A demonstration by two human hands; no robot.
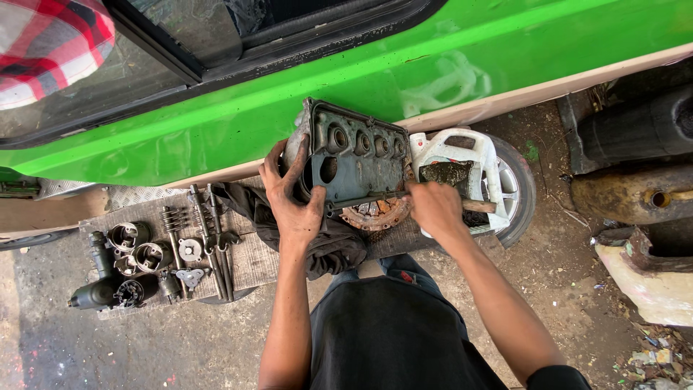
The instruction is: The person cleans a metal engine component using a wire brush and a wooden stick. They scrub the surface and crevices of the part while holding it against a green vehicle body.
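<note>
Many engine parts (155,260) on a board (253,263) beside a green car (289,108).

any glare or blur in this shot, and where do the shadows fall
Head view: sharp daylight, little blur; a pale glare patch on the green car door; the engine cover held by the left hand looks evenly lit; the laid-out engine parts sit in soft shade; straight edges bow slightly.

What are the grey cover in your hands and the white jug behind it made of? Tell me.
Grey cover: looks like cast metal, dull and grimy, with thick ribbed edges and round bores. White jug: probably plastic, smooth moulded walls, cut open and dirt-stained.
</note>
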